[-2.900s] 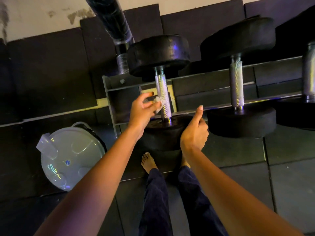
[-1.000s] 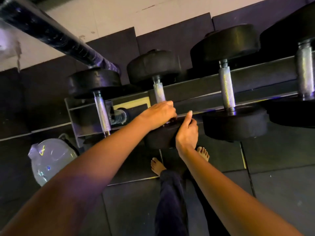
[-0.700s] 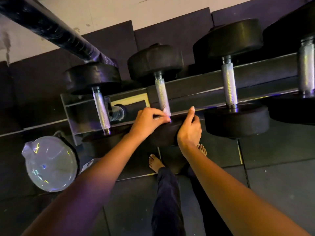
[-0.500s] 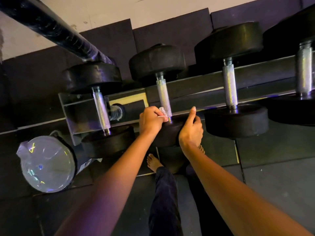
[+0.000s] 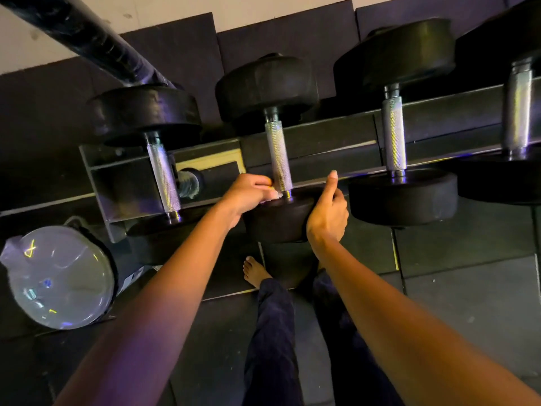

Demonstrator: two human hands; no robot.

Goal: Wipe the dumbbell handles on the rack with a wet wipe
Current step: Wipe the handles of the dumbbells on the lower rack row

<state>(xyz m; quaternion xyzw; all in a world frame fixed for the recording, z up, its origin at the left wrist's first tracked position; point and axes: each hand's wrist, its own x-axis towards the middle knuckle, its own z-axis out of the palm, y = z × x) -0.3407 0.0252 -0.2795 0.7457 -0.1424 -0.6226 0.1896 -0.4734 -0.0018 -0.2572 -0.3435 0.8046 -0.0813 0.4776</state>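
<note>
Several black dumbbells with knurled silver handles lie across a dark metal rack (image 5: 328, 143). My left hand (image 5: 248, 194) pinches a small white wet wipe (image 5: 276, 195) against the near end of the second dumbbell's handle (image 5: 278, 153). My right hand (image 5: 328, 213) grips the near black weight head (image 5: 278, 219) of that same dumbbell, thumb pointing up. The leftmost handle (image 5: 163, 177) and the third handle (image 5: 393, 136) stand free to either side. A fourth handle (image 5: 519, 106) shows at the right edge.
A clear round plastic lid on a dark container (image 5: 58, 276) sits on the floor at the left. A thick black pole (image 5: 96, 39) slants across the upper left. My bare foot (image 5: 253, 271) and dark trouser legs stand on black rubber floor tiles below the rack.
My left hand with the wipe has slid down the second handle from its middle to its near end. My right hand has stayed on the weight head. The view shifted left, revealing the leftmost dumbbell.
</note>
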